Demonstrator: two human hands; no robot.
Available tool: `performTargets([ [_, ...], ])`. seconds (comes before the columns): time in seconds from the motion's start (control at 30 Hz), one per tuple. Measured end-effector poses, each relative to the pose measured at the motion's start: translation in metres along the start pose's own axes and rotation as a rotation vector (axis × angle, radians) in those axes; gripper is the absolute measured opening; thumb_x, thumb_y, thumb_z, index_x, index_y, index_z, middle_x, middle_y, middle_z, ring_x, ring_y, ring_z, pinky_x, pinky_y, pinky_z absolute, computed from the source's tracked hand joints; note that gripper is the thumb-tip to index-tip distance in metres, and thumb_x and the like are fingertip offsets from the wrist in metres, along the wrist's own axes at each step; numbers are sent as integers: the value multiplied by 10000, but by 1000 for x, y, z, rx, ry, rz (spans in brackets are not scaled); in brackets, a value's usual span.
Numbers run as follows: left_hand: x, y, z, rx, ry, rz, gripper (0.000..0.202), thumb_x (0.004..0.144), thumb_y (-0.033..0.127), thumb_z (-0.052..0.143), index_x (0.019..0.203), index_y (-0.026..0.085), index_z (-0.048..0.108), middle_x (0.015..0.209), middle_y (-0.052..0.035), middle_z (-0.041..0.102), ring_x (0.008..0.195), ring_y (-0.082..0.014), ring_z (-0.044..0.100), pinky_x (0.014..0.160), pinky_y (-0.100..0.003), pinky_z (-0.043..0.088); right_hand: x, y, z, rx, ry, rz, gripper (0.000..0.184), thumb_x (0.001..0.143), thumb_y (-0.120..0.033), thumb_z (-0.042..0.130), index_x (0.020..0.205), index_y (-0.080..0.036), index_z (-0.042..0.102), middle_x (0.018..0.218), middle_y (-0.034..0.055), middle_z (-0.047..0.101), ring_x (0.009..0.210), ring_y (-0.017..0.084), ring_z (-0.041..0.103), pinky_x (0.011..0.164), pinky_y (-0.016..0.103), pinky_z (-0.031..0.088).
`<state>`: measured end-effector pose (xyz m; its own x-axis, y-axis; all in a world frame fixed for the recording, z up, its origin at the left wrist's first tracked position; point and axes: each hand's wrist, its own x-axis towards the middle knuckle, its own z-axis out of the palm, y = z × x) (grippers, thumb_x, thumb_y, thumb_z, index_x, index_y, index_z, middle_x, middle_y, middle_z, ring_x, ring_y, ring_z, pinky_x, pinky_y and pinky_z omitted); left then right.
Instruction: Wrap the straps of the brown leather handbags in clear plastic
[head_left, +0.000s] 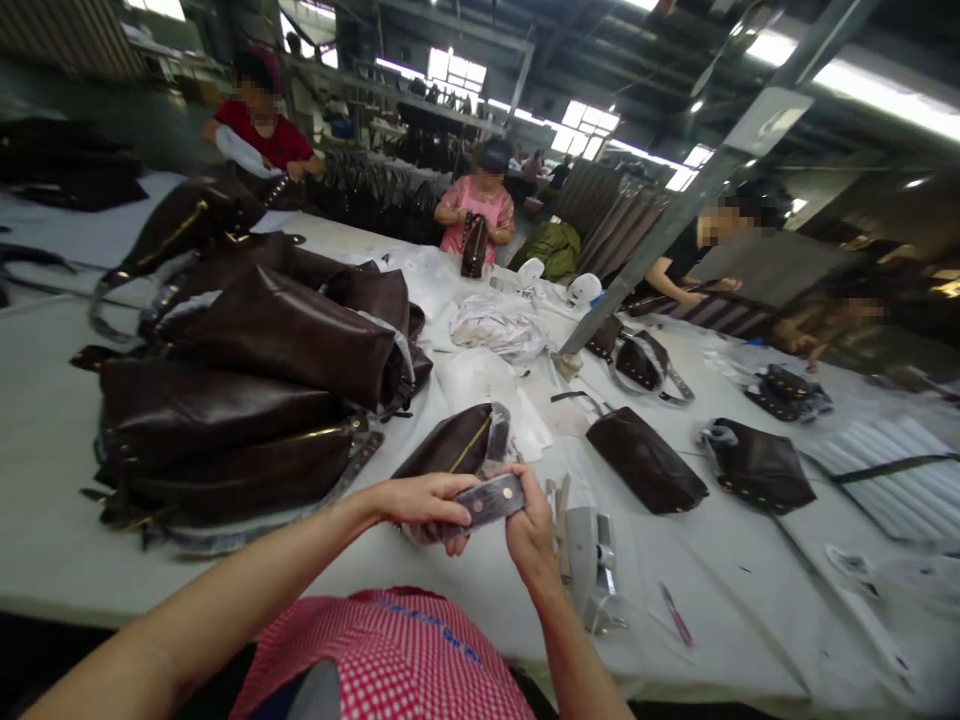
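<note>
Between my two hands, just above the table's near side, is a dark leather strap (491, 499) with round gold studs, covered in clear plastic film. My left hand (431, 503) is closed on the strap's left part, thumb on top. At the strap's right end my right hand (531, 522) grips it with the fingers curled round. Right behind the hands lies a dark brown leather bag (452, 443) with a gold zipper, its far end wrapped in plastic. The strap seems to belong to this bag, though my hands hide the join.
Brown leather bags (247, 340) are piled at the left. To the right stand a tape dispenser (592, 565), a pink-handled tool (677, 615) and more bags (646, 460). A slanting metal post (652, 240) rises from the table (450, 590). Several co-workers work around it.
</note>
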<state>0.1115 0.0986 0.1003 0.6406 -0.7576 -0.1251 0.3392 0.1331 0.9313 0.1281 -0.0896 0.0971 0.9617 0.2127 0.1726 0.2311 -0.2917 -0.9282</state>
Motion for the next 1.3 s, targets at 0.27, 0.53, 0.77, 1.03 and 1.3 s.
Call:
performTargets([
  [0.27,4,-7,3,25,113,-27,320,808,455,618,878,179,473,610,13,620,499,-114,567,489,-211,400,0,19,3,-126,-41,-50,284,699,-156,471,960,-223,560,835,40,640,765,228,603,670,372,504],
  [0.53,18,0,-4,-32,-4,3,385,791,521,639,895,198,457,600,11,630,544,-148,609,535,-250,460,10,22,-11,-469,-64,-383,206,799,-233,501,994,-208,565,957,79,601,918,226,567,801,365,463],
  [0.77,10,-33,-19,-127,-7,-59,487,710,574,698,910,212,443,633,15,639,571,-175,639,552,-280,471,1,38,6,-318,-63,-83,227,764,-312,542,958,-194,562,894,47,645,821,223,578,753,347,429],
  [1.03,-8,-8,6,133,241,-64,431,761,552,629,960,176,556,899,-39,587,783,-168,601,716,-304,476,-1,12,10,-232,-106,-146,211,750,-231,503,953,-217,561,908,29,627,836,202,578,755,338,443],
  [1.3,-29,-10,39,622,657,-5,175,853,329,487,821,176,567,852,-27,546,853,-181,497,800,-281,400,-22,18,33,-59,-149,-33,145,717,-168,493,854,-207,521,747,-23,557,689,146,521,638,258,414],
])
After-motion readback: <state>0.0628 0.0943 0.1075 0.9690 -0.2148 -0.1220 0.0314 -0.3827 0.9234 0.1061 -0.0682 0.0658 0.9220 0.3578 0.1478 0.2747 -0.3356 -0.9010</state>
